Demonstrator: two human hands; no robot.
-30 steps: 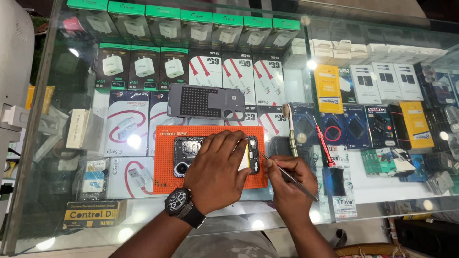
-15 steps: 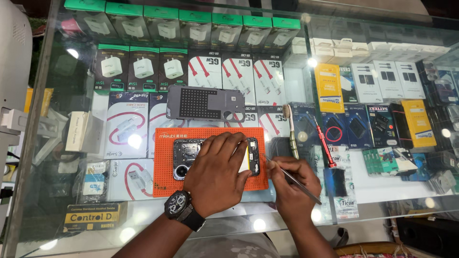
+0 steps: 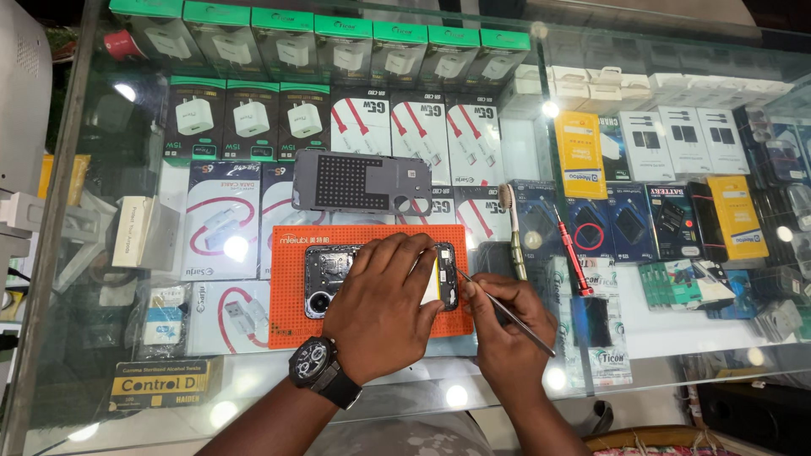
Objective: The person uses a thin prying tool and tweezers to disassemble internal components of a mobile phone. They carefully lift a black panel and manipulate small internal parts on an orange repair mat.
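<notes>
On the glass counter (image 3: 591, 338) the orange mat (image 3: 291, 325) carries the opened phone (image 3: 334, 270), with its grey back cover (image 3: 355, 181) lying just above. My left hand (image 3: 380, 312) lies spread flat over the phone, pinning it as it did a second ago. My right hand (image 3: 507, 338) pinches tweezers (image 3: 503, 308), whose tip has crept to the phone's right edge; what it touches there I can't quite tell.

Orange dotted mat (image 3: 291, 325), red screwdriver (image 3: 572, 253)

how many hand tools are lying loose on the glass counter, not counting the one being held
2. A brush with a green handle lies just right of the orange mat; a red screwdriver lies further right. Others may be hidden under the hands.
</notes>
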